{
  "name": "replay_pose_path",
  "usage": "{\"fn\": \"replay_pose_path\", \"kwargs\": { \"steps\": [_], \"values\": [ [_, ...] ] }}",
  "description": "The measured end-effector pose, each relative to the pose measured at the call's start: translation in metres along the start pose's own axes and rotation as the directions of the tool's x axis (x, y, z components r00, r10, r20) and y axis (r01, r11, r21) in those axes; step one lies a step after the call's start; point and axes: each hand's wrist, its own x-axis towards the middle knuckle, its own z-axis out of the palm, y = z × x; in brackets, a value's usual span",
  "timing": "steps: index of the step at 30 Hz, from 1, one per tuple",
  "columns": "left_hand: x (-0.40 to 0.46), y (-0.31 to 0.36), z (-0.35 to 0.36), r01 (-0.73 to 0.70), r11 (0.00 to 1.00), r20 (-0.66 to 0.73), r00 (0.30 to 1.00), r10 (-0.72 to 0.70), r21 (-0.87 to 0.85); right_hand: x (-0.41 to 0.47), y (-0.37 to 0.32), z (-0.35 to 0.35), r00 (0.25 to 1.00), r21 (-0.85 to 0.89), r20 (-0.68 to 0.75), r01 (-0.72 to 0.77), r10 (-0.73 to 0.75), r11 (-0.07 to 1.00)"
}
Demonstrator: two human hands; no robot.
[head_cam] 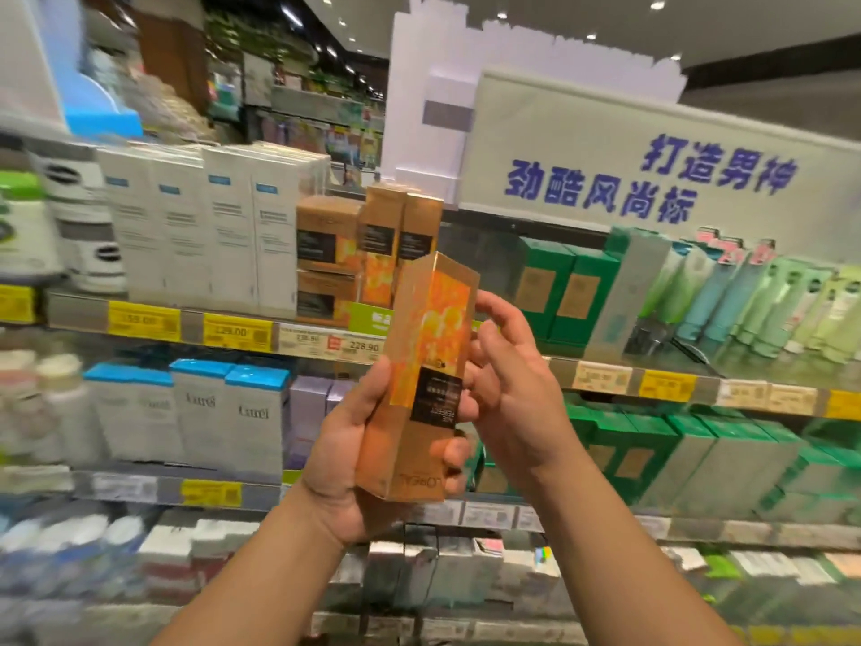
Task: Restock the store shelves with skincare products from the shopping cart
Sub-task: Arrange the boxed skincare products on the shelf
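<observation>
Bright ceiling spotlights (657, 4); left shelves (140, 319) motion-blurred, edges bowed by the wide lens.

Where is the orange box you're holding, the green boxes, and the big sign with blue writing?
orange box (431, 347), head view, its bubbly orange front.
green boxes (566, 291), head view, front of one on the upper shelf.
sign (559, 146), head view, pale part beside the writing.
</observation>
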Motion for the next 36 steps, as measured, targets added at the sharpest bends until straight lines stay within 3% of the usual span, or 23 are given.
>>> {"fn": "replay_pose_path", "kwargs": {
  "steps": [9, 13, 16, 20, 24, 28, 32, 36],
  "values": [
    [0.032, 0.030, -0.024, 0.010, 1.000, 0.044, 0.999, -0.009, -0.028, 0.062, -0.009, -0.007, 0.991, -0.061, 0.135, 0.021, -0.012, 0.998],
    [0.050, 0.037, -0.026, -0.012, 0.994, -0.202, 0.979, 0.034, 0.109, 0.086, -0.016, -0.014, 0.991, -0.033, 0.124, 0.046, -0.041, 0.998],
    [0.055, 0.042, -0.026, -0.171, 0.981, -0.395, 0.898, 0.196, 0.096, 0.098, -0.023, -0.016, 0.990, -0.086, 0.017, 0.142, -0.141, 0.986],
    [0.055, 0.056, -0.022, -0.456, 0.882, -0.534, 0.720, 0.444, 0.118, 0.100, -0.025, -0.018, 0.965, -0.109, -0.068, 0.244, -0.252, 0.964],
    [0.058, 0.073, -0.006, -0.512, 0.816, -0.496, 0.653, 0.573, 0.268, 0.091, -0.016, -0.016, 0.918, -0.115, -0.187, 0.334, -0.351, 0.936],
    [0.060, 0.095, 0.012, -0.435, 0.789, -0.432, 0.668, 0.606, 0.434, 0.079, 0.000, -0.019, 0.895, -0.038, -0.254, 0.371, -0.368, 0.928],
    [0.064, 0.125, 0.025, -0.380, 0.715, -0.288, 0.727, 0.623, 0.587, 0.067, 0.018, -0.021, 0.912, -0.190, -0.145, 0.355, -0.383, 0.916],
    [0.077, 0.153, 0.044, -0.225, 0.530, -0.151, 0.804, 0.575, 0.818, 0.072, 0.022, -0.018, 0.954, -0.409, -0.008, 0.271, -0.301, 0.871]
  ]
}}
